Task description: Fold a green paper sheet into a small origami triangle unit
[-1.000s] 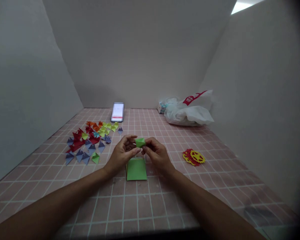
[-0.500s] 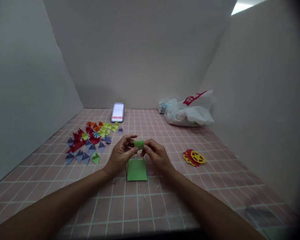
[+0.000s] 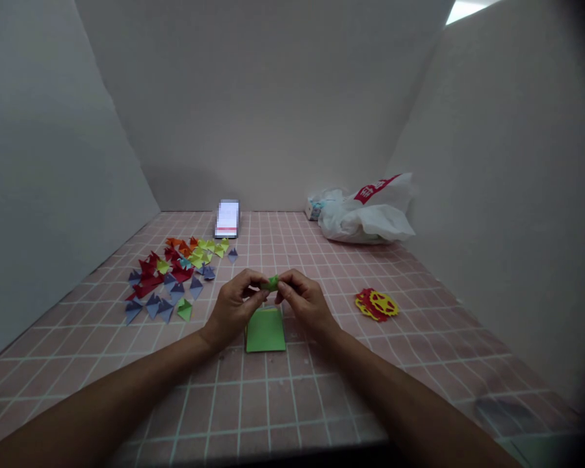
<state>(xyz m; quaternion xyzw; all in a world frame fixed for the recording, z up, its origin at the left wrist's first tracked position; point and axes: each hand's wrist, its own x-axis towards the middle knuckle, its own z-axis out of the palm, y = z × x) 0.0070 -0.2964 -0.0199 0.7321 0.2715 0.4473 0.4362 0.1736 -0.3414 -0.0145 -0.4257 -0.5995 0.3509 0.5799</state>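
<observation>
Single head-worn view, forward and down across pink table [image 3: 253, 416]

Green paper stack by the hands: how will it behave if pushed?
The green paper stack may shear into separate sheets, since other edges peek out behind the top one. It probably won't roll or tip, lying low and flat. Its sheets likely crease easily, if they match the small folded green piece.

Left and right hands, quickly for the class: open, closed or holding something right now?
Left hand: closed, holding the folded green paper.
Right hand: closed, pinching the same paper.
</observation>
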